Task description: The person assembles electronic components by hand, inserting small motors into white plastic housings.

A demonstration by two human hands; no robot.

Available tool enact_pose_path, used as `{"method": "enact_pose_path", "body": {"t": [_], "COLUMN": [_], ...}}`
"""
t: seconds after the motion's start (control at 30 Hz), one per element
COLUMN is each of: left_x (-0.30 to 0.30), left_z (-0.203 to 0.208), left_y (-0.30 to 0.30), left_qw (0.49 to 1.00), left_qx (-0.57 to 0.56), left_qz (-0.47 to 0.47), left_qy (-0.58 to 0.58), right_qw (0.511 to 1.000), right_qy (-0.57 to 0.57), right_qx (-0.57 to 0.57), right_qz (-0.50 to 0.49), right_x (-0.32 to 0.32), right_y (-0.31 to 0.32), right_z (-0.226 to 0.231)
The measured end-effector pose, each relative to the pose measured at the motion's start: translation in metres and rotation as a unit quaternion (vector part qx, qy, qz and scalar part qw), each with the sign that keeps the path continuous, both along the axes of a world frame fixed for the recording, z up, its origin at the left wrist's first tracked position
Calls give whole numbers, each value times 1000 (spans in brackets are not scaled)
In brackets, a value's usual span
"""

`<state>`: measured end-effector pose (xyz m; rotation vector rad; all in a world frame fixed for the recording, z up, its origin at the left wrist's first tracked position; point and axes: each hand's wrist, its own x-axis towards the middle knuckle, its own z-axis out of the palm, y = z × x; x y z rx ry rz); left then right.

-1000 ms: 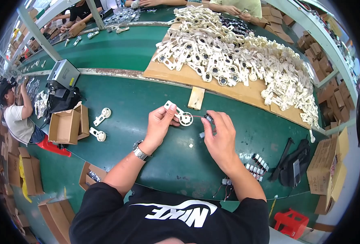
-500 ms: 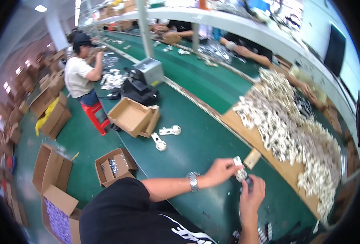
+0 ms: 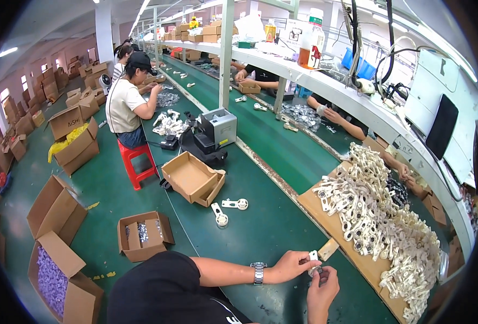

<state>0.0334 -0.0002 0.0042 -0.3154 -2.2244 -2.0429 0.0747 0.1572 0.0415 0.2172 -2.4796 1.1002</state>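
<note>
My left hand (image 3: 293, 265), with a metal watch on its wrist, pinches a cream-white plastic part (image 3: 313, 255) that has a flat arm and a round end. My right hand (image 3: 324, 286) is closed at the round end, its thumb and fingers on a small dark round piece (image 3: 318, 270); its details are partly hidden. A small light wooden block (image 3: 328, 249) lies just beyond the hands. Farther left on the green table, two similar cream parts, one (image 3: 220, 215) upright in view and one (image 3: 235, 203) sideways, lie apart.
A large heap of cream parts (image 3: 374, 216) covers a brown board at the right. An open cardboard box (image 3: 187, 175) and a grey metal box (image 3: 219, 127) stand on the table. A conveyor (image 3: 271, 140) runs beyond. Co-workers sit left and across; open cartons stand on the floor.
The view has tilted up and steadied. My right hand has come closer to my left, bringing the dark piece against the white part's round end.
</note>
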Motion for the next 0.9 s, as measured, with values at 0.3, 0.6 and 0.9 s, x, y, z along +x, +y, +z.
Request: {"method": "enact_pose_path", "body": {"t": [0.3,0.6,0.9], "left_x": [-7,-5,-3], "left_z": [-16,-11,-13], "left_y": [6,2,6], "left_qw": [997,992,986], "left_qx": [59,85,129], "left_qz": [-19,-41,-100], "left_qy": [-48,-79,-31], "right_qw": [999,993,873], "right_qy": [-31,29,-312], "right_qx": [-24,-116,-360], "right_qz": [12,12,105], "right_x": [-6,-11,-22], "right_y": [8,2,32], "right_z": [-17,-39,-6]}}
